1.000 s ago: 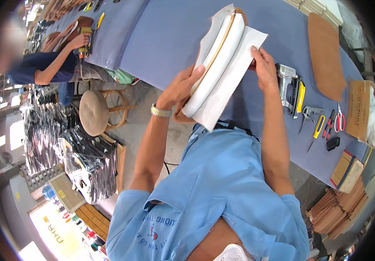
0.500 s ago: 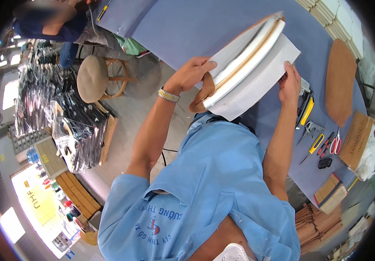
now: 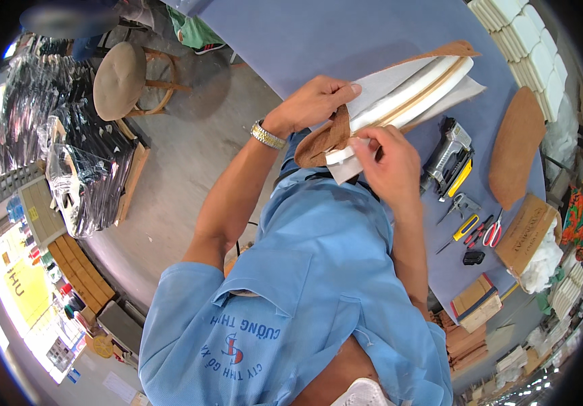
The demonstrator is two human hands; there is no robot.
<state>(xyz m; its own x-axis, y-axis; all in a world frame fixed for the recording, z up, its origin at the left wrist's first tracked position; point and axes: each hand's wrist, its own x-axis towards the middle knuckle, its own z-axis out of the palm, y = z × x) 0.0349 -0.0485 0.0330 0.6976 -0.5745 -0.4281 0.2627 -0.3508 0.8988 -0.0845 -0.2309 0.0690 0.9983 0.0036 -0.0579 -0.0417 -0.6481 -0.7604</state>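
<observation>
A curved padded panel (image 3: 410,91), white foam on both sides of a thin wooden core, stands on edge over the table's near side. Brown fabric (image 3: 322,143) with a white backing wraps its left side and bunches at the near end. My left hand (image 3: 315,101) pinches this fabric along the upper left edge, thumb on the white backing. At the panel's near right end, my right hand (image 3: 389,162) has its fingers bent and thumb pressed against the foam edge; exactly what lies in the pinch is partly hidden. A pale cloth flap (image 3: 345,171) hangs below it.
On the blue-grey table (image 3: 291,40) lie a staple gun (image 3: 450,152), a yellow-handled screwdriver (image 3: 459,233), red-handled scissors (image 3: 492,233) and a brown fabric piece (image 3: 518,145). White pads (image 3: 521,47) are stacked far right, near a cardboard box (image 3: 527,233). A stool (image 3: 121,81) stands left.
My right hand has left the panel's right side and come to its near end. The panel has turned and tilted lower, its far end swinging right. My left hand keeps its grip.
</observation>
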